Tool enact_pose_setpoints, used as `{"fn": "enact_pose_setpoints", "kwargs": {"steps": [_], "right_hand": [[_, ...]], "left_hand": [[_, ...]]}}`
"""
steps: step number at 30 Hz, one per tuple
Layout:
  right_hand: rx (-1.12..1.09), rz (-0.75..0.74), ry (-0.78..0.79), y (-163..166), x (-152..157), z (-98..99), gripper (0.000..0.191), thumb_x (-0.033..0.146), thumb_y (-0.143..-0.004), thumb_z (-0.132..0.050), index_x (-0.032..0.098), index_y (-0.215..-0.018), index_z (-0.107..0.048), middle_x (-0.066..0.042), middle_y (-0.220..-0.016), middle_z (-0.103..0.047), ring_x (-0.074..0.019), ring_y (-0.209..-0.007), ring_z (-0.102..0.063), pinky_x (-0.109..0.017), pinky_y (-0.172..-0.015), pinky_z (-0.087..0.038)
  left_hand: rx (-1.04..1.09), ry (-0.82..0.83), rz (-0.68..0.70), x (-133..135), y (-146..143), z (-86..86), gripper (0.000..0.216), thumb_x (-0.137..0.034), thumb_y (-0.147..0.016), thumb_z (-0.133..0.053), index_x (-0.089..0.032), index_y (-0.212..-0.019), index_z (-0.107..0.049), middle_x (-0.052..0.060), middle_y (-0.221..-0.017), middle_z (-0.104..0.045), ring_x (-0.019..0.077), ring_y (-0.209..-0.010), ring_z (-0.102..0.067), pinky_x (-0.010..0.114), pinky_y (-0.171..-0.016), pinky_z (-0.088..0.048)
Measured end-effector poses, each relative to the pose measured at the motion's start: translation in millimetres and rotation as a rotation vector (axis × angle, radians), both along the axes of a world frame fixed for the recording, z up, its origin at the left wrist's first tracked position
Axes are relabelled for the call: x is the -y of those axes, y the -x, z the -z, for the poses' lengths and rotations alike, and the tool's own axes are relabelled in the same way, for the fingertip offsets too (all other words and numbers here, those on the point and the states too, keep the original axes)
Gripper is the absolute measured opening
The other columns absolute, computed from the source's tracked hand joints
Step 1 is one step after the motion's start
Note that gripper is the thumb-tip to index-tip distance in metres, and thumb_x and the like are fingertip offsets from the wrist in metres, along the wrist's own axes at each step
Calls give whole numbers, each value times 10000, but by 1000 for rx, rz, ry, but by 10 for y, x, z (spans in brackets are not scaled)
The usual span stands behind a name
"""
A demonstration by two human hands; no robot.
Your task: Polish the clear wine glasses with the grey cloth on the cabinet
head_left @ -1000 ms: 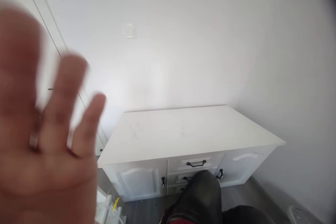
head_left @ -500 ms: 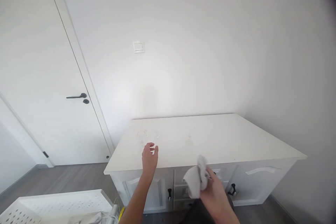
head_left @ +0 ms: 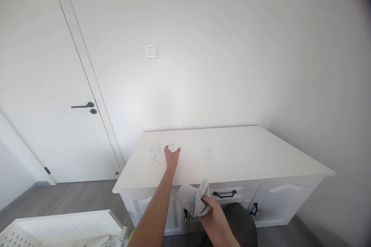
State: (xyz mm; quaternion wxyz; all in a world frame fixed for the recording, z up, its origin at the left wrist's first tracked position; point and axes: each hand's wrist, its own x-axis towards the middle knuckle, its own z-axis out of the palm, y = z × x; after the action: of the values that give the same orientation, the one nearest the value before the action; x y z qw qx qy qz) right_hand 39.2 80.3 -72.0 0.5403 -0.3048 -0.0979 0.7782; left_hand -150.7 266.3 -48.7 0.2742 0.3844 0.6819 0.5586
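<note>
My left hand (head_left: 172,156) reaches over the white cabinet top (head_left: 246,154), thumb and fingers apart. Just beyond it stands a faint clear glass (head_left: 171,146); whether the fingers touch it is hard to see. To its left is a clear stemmed glass (head_left: 155,149), and farther right a very faint clear glass (head_left: 208,153). A bunched light-grey cloth (head_left: 193,200) is gripped in my right hand (head_left: 211,210), in front of the cabinet's front edge.
A white perforated basket (head_left: 66,218) holding cables stands at the lower left. Black handles (head_left: 225,194) stick out from the cabinet front. A dark rounded seat or knee shape (head_left: 242,224) lies below. A white door (head_left: 52,85) is at the left.
My left hand has moved forward and slightly right, toward the glasses, with its fingers spreading. My right hand has brought the cloth to the left.
</note>
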Motion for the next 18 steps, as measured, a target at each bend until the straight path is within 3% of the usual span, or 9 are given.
{"fn": "enact_pose_setpoints", "kwargs": {"steps": [3, 6, 9, 11, 15, 18], "right_hand": [[25, -1, -22, -3, 8, 27, 404, 330, -601, -911, 170, -939, -759, -96, -1101, -781, -329, -1128, -680, -368, -843, -578], [47, 7, -21, -18, -7, 41, 407, 357, -578, -915, 170, -899, -751, -105, -1098, -779, -355, -1166, -672, -391, -862, -584], [51, 45, 6, -44, -42, 57, 458, 354, -550, -929, 181, -930, -742, -106, -1128, -772, -372, -1209, -659, -413, -894, -592], [56, 61, 34, -74, -74, 70, 568, 324, -529, -947, 207, -1041, -732, -105, -1188, -755, -372, -1214, -660, -417, -893, -600], [155, 78, 86, -182, -146, 71, 935, 312, -499, -977, 283, -1354, -601, -115, -1331, -689, -375, -1177, -678, -422, -830, -618], [310, 198, -10, -299, -197, 6, 973, 419, -574, -958, 281, -1435, -528, -102, -1353, -672, -328, -1163, -677, -353, -802, -603]], "left_hand": [[97, -50, 46, -104, -15, 30, 805, -464, -883, -745, -200, -1494, -293, 240, -1594, -386, 253, -1114, -710, 393, -982, -564], [186, -120, 79, -174, -47, 30, 723, -481, -911, -712, -244, -1468, -316, 204, -1573, -413, 216, -1080, -731, 352, -926, -593], [233, -202, 86, -192, -78, -29, 560, -441, -962, -642, -247, -1414, -375, 151, -1413, -568, 198, -1110, -727, 323, -937, -589], [246, -231, 80, -117, -103, -103, 501, -470, -983, -585, -223, -1386, -418, 135, -1274, -643, 197, -1015, -750, 335, -888, -603], [159, -218, 145, 396, -177, -277, 562, -615, -898, -640, -217, -1293, -596, 95, -1064, -738, 183, -695, -693, 335, -678, -581], [-230, -103, 210, 1010, -229, -344, 584, -633, -863, -674, -284, -1331, -670, 61, -953, -768, 248, -832, -682, 357, -769, -557]]}}
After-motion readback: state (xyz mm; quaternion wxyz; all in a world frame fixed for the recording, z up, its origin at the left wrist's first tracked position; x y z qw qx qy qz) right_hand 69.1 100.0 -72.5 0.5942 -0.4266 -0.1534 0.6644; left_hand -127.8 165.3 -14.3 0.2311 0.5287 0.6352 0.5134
